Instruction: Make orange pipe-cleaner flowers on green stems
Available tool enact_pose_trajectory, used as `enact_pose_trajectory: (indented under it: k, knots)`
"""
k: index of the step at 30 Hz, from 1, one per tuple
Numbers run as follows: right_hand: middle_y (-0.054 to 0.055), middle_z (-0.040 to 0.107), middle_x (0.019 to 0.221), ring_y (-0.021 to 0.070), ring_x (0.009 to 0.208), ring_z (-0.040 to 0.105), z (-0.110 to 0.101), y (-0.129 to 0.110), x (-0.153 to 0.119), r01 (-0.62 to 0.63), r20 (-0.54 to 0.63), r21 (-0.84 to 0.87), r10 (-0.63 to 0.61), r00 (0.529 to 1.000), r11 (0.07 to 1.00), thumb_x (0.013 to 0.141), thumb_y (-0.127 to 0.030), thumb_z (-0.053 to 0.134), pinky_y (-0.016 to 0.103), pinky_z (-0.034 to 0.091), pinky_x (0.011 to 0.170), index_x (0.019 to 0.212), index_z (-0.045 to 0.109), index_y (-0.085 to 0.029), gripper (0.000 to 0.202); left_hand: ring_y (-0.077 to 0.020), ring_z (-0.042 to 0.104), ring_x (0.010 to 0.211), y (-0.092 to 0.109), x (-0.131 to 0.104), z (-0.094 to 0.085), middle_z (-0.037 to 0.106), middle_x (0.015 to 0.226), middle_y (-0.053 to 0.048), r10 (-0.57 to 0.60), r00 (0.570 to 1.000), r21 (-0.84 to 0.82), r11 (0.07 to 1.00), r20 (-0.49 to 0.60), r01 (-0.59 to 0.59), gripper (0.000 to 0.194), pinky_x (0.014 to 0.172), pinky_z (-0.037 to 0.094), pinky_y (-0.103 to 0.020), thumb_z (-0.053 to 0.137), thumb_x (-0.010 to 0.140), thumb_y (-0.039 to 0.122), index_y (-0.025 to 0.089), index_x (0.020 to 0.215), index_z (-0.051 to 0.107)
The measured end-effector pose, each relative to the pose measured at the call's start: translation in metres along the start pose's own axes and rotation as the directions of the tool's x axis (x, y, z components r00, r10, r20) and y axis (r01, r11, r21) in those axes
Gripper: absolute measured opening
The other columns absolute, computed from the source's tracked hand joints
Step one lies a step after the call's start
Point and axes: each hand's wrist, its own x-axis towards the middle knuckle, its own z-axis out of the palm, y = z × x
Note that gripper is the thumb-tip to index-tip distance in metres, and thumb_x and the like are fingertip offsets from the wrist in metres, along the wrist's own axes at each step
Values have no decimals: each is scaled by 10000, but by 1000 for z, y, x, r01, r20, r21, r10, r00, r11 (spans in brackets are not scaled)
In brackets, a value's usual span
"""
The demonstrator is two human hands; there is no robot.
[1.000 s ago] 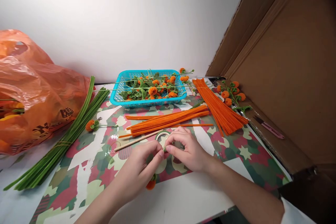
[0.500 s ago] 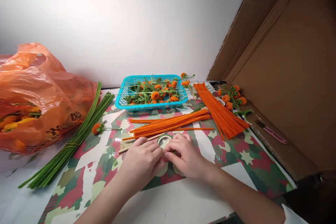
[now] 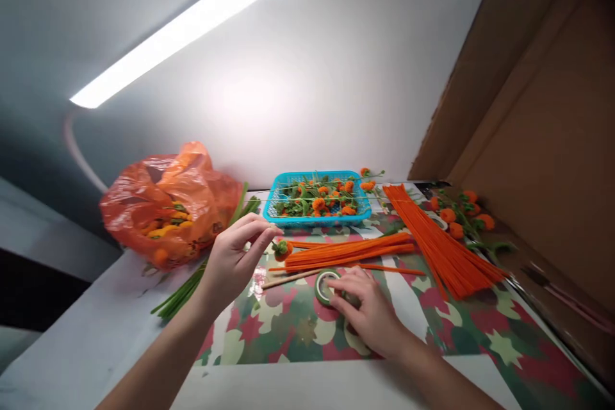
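My left hand (image 3: 240,256) is raised above the table, thumb and fingers pinched on the thin stem of a small orange pipe-cleaner flower (image 3: 283,250). The flower hangs head down with its green base on top. Low over the patterned mat, my right hand (image 3: 368,307) has its fingers curled at the side of a roll of green tape (image 3: 327,287). Just beyond lie a thin wooden stick (image 3: 293,278) and a pile of orange pipe cleaners (image 3: 350,251).
A blue basket (image 3: 317,222) of orange flowers and green pieces stands at the back. An orange plastic bag (image 3: 139,198) and green pipe cleaners (image 3: 177,295) are at left. Fanned orange pipe cleaners (image 3: 442,243) and more flowers (image 3: 456,224) lie at right, beside a cardboard wall (image 3: 542,141).
My hands have moved apart. The left has lifted with the flower; the right is at the tape roll. The view has tilted up, bringing a lamp into sight.
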Motion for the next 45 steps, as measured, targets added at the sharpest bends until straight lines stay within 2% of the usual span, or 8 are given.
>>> enact_pose_trajectory:
  k: [4, 9, 15, 25, 31, 35, 38, 45]
  knots:
    - [36, 649, 854, 215, 852, 545, 7, 11, -1, 77, 28, -60, -75, 997, 995, 891, -239, 520, 402, 431, 832, 1257, 575, -284, 373, -129, 578, 644, -18, -1, -25, 667, 788, -29, -218, 941, -112, 974, -259, 195, 173, 610, 469, -225, 630, 813, 311, 181, 885, 717]
    - [68, 619, 1055, 241, 971, 560, 13, 20, -4, 147, -25, -136, -151, 988, 980, 896, -282, 498, 387, 482, 820, 1193, 605, -307, 316, -82, 579, 562, -39, 17, -91, 676, 701, 14, -303, 687, -318, 942, -661, 109, 142, 591, 507, -182, 709, 730, 269, 187, 845, 718]
    - [74, 607, 1055, 251, 999, 582, 14, 36, -3, 145, -110, -140, -161, 981, 980, 893, -353, 501, 367, 521, 803, 1140, 632, -312, 283, -53, 584, 484, -52, 21, -130, 676, 598, 12, -542, 589, -617, 782, -599, 91, 150, 500, 484, -125, 779, 630, 174, 125, 686, 649]
    - [96, 625, 1033, 278, 977, 610, 24, 44, -3, 174, -293, -82, -190, 937, 981, 857, -409, 545, 365, 539, 777, 1015, 691, -276, 253, -12, 511, 383, -27, 0, -113, 664, 533, 53, -673, 552, -796, 605, -492, 28, 296, 383, 417, -68, 834, 552, 167, 150, 600, 542]
    - [107, 600, 1212, 300, 1138, 563, 26, 16, -5, 91, -83, 253, -72, 994, 963, 772, -462, 662, 390, 506, 904, 1131, 634, -274, 406, -48, 582, 444, 1, -6, -48, 697, 594, 10, -722, 607, -869, 484, -332, 101, 378, 454, 499, -116, 891, 463, 239, 140, 609, 556]
    - [150, 579, 1270, 285, 1107, 601, 30, -34, 7, -84, 84, 755, 30, 996, 650, 721, -621, 645, 420, 503, 922, 1303, 479, -233, 719, -60, 597, 459, 19, -12, 3, 692, 597, 13, -588, 756, -826, 552, -289, 113, 361, 473, 504, -134, 863, 541, 331, 136, 599, 564]
    - [139, 628, 1212, 272, 1097, 612, 31, -59, 21, -84, 69, 841, 49, 996, 535, 690, -510, 740, 407, 502, 929, 1187, 570, -203, 608, -71, 610, 475, 26, -20, 26, 666, 575, 31, -452, 832, -757, 650, -323, 60, 288, 491, 509, -149, 829, 617, 287, 142, 605, 580]
    - [78, 713, 1052, 233, 961, 675, 23, -55, 28, 200, -102, 514, -172, 980, 834, 767, -253, 701, 361, 546, 869, 1060, 685, -211, 296, -87, 599, 467, 23, -25, 18, 643, 534, 22, -381, 898, -675, 724, -222, 141, 231, 480, 493, -169, 800, 659, 269, 146, 609, 611]
